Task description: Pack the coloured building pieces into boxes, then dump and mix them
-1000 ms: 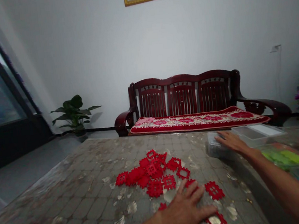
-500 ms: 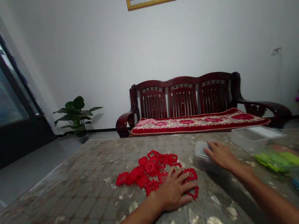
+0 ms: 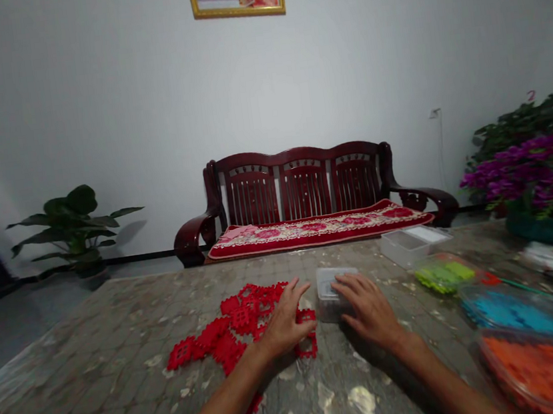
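Red plastic interlocking pieces (image 3: 240, 317), square with notched edges and cut-out centres, lie in a loose heap on the table. My left hand (image 3: 287, 323) is over the right end of the heap, its fingers spread and pointing towards the box. To its right stands a small clear plastic box (image 3: 327, 289) with a translucent lid; what is inside cannot be made out. My right hand (image 3: 369, 306) rests against the box's right side, fingers laid over the lid's edge and thumb apart below them.
An open clear container (image 3: 403, 252) stands at the back right. Nearer are clear boxes of green pieces (image 3: 441, 275), blue pieces (image 3: 513, 309) and orange pieces (image 3: 548, 368). Purple flowers (image 3: 538, 168) stand at the far right. A wooden bench (image 3: 304, 183) is beyond the table (image 3: 124, 360).
The view has turned to the right. My left hand has lifted from lying flat on the red pieces and turned towards the box. My right hand stays at the box.
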Motion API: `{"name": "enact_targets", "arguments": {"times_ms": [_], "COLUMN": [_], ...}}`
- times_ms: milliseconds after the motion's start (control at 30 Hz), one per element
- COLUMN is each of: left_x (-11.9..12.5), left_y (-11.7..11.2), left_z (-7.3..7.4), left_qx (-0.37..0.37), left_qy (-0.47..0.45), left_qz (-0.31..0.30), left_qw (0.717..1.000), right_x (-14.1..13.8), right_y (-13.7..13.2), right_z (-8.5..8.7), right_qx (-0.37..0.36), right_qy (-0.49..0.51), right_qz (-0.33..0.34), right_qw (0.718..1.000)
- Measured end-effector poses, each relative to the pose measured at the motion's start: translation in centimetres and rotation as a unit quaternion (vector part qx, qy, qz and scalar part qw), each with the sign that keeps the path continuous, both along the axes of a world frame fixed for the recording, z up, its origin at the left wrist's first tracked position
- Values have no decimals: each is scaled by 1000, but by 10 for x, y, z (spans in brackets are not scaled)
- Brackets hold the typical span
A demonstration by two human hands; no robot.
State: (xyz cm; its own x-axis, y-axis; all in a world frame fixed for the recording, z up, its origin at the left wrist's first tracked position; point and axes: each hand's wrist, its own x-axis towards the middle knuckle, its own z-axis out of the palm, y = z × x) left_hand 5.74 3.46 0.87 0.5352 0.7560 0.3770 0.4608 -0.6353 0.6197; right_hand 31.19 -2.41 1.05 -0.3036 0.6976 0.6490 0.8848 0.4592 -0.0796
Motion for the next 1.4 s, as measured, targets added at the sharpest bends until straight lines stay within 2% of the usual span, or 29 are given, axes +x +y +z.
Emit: {"name": "enact_targets", "arguments": {"times_ms": [167, 267, 533, 800, 1200, 1400], "left_x": [37, 49, 53, 56, 57, 57], "left_y": [18, 23, 23, 29, 23, 25], "left_z": [16, 17, 5, 0, 3, 4], "left_qx": [17, 23, 71, 127, 110, 115], "left_qy": [42, 62, 46, 52, 62, 62], "left_qz": [-85, -121, -90, -82, -64, -68], "left_qw": [995, 990, 992, 987, 990, 989], "right_x": [9, 11, 13, 12, 15, 18], "right_y": [2, 7, 11, 10, 7, 9], "right_z": [-5, -11, -24, -22, -26, -24], "right_qx": [70, 121, 203, 215, 154, 162], "right_qy": [-25, -36, -70, -92, -92, -101], "right_qz": [-1, -2, 1, -7, 2, 14], "right_qw": [997, 992, 977, 972, 984, 981]}}
